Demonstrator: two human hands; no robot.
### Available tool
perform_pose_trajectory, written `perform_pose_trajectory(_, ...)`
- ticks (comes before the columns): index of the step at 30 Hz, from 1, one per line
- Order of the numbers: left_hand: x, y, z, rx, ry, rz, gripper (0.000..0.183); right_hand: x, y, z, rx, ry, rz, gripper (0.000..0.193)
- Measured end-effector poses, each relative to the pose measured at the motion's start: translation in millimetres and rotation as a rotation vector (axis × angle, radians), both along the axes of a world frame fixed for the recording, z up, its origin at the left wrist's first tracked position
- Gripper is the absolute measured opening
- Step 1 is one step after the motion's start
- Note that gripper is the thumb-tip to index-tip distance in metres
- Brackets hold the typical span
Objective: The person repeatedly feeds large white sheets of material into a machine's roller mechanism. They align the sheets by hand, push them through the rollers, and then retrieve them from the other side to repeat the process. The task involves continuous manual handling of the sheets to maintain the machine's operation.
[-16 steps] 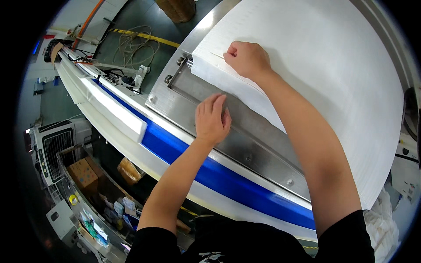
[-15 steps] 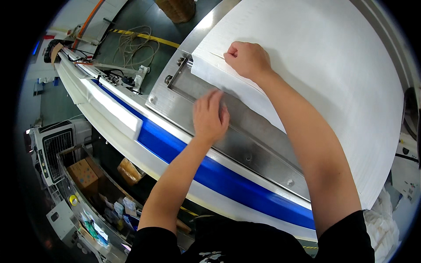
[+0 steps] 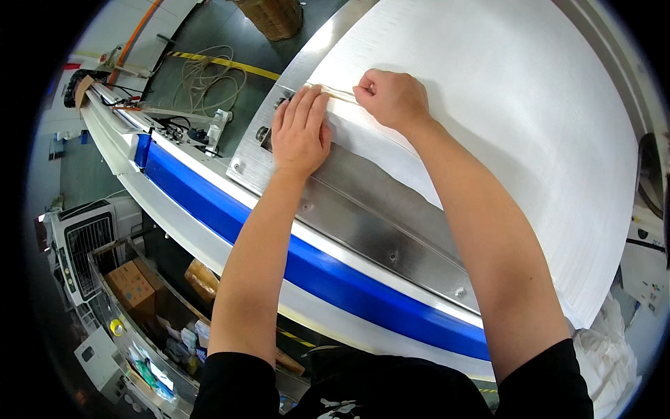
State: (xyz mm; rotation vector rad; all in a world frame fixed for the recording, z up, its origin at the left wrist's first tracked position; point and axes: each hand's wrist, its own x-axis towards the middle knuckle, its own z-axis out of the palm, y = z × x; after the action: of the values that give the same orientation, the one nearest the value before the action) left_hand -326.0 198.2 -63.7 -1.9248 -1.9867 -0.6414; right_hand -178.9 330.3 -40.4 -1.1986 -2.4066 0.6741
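Observation:
A large white sheet [image 3: 502, 133] with a finely ribbed surface covers the metal machine bed [image 3: 363, 216], its near-left edge folded or layered. My right hand [image 3: 394, 101] is curled into a fist at that edge, thumb and finger pinching the sheet where a crease runs to them. My left hand [image 3: 300, 136] lies with fingers stretched out and close together, its fingertips on the sheet's left corner. The palm side of the left hand is hidden. Below the left hand, bare metal shows beside the sheet's wavy lower edge.
A blue strip [image 3: 321, 269] runs along the machine's white front rail, between me and the bed. A coiled hose [image 3: 202, 80] lies on the floor at the far left. An open bin with cardboard boxes [image 3: 130, 288] stands lower left; crumpled white material [image 3: 607, 349] hangs at right.
My left hand has moved up and left onto the sheet's corner. The right fist stays nearly in place. A white panel over the blue strip's left end has shifted away, baring more blue.

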Motion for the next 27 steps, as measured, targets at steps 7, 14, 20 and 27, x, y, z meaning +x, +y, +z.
perform_pose_trajectory(7,-8.6,-4.7,10.4,0.012,0.056,-0.047,0.032,0.2,-0.2,5.9,-0.069,-0.028,-0.014,0.017)
perform_pose_trajectory(14,-43.4,-0.7,52.3,-0.444,0.128,-0.358,0.032,61.0,-78.7,28.9,-0.125,0.063,0.000,0.025)
perform_pose_trajectory(20,-7.0,21.9,80.2,-0.712,0.339,-0.311,0.051,259.9,-149.3,11.6,0.120,-0.189,-0.359,0.028)
perform_pose_trajectory(27,23.8,58.2,52.8,-1.130,0.817,-0.046,0.043,571.7,-209.2,20.5,0.107,-0.755,-0.707,0.043)
